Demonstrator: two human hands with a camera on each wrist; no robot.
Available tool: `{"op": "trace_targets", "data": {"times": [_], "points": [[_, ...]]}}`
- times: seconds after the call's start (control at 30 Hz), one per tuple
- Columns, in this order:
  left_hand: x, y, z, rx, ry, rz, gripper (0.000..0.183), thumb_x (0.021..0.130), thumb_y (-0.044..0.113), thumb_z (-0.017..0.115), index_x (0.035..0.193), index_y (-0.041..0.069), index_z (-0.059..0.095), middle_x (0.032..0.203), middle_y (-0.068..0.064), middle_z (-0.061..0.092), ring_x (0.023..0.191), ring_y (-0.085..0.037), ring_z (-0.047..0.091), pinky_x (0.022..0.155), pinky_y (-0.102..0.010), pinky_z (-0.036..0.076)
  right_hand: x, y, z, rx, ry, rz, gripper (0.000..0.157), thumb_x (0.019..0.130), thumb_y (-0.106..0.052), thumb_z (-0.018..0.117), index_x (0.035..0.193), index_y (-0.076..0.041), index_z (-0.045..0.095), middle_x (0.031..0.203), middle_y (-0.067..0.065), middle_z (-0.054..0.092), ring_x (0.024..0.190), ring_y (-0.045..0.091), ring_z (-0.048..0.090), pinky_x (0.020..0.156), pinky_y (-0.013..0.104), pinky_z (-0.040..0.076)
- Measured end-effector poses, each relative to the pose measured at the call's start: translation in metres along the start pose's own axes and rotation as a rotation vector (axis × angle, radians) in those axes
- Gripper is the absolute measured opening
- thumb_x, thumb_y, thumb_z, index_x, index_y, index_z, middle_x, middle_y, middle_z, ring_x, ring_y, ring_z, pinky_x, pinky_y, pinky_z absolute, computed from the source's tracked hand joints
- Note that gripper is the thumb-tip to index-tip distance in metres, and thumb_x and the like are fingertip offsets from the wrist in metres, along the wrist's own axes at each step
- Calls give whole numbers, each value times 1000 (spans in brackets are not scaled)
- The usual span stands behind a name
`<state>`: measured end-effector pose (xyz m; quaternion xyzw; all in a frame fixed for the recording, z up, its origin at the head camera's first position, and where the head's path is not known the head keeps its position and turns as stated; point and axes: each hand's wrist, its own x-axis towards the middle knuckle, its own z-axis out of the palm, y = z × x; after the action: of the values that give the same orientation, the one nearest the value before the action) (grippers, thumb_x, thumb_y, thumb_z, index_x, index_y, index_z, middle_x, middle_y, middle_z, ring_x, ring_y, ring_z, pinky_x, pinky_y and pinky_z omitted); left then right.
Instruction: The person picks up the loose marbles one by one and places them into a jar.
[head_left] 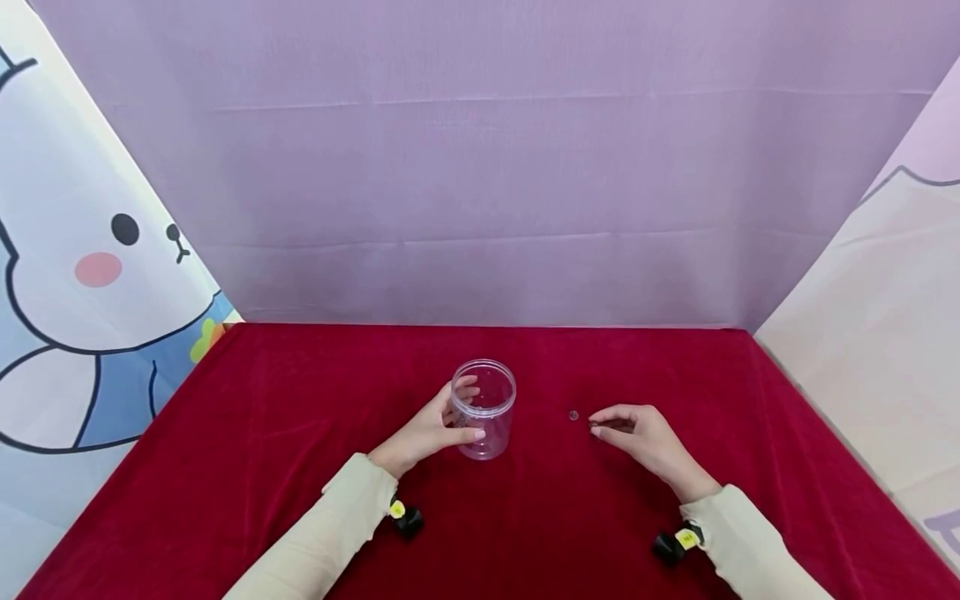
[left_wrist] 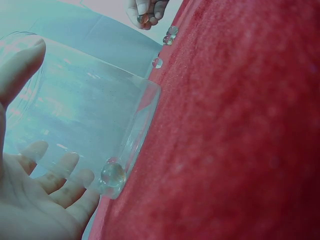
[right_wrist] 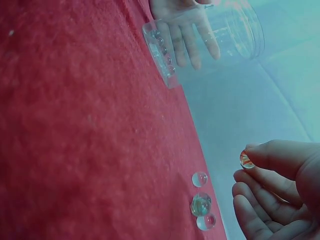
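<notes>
A clear plastic jar [head_left: 495,427] stands upright and lidless on the red cloth, with my left hand [head_left: 426,430] gripping it from the left side. Several glass marbles [right_wrist: 165,51] lie at the bottom of this jar in the right wrist view. To the right, my right hand [head_left: 651,438] pinches a marble with an orange swirl [right_wrist: 246,159] between thumb and fingers, just above the cloth. Beside that hand lie three loose marbles: a greenish one [right_wrist: 201,204] between two clear ones, the upper clear marble [right_wrist: 199,179] standing slightly apart.
Red velvety cloth [head_left: 315,517] covers the table. A plain lilac curtain [head_left: 480,167] hangs along the far edge. Printed cloth panels stand at the left [head_left: 60,208] and right [head_left: 885,333] edges. Each wrist carries a small black camera [head_left: 408,522].
</notes>
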<state>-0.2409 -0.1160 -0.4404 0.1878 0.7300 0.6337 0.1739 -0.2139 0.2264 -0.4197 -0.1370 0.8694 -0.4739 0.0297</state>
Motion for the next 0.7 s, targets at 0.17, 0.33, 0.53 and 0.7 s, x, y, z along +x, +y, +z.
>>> {"op": "trace_targets", "data": {"times": [0.17,0.33,0.53,0.7], "points": [[0,1,1,-1,0,1,83,83,20,73,148,17,22,149,-11,31,138,-29,28,111,-51,23,1,-5,3,-6,4,-3,23,84,-17,71,103,-3,70,97,7,70,80,12,63,68,23,51],[0,1,1,-2,-1,6,83,83,21,73,148,16,22,149,-12,31,138,-30,28,111,-52,23,4,-8,6,12,0,-1,24,84,-16,71,105,-4,70,100,8,70,81,13,63,68,22,51],[1,1,1,-5,-1,2,84,83,21,73,148,17,22,149,-12,31,138,-30,28,111,-51,23,7,-11,9,43,-9,0,23,85,-15,70,106,-5,70,104,11,70,85,16,64,69,23,52],[0,0,0,-8,3,2,83,82,21,73,148,17,22,149,-12,31,138,-30,28,111,-52,23,10,-13,13,45,-9,-9,23,84,-17,71,105,-5,71,102,10,70,84,18,65,69,22,52]]}}
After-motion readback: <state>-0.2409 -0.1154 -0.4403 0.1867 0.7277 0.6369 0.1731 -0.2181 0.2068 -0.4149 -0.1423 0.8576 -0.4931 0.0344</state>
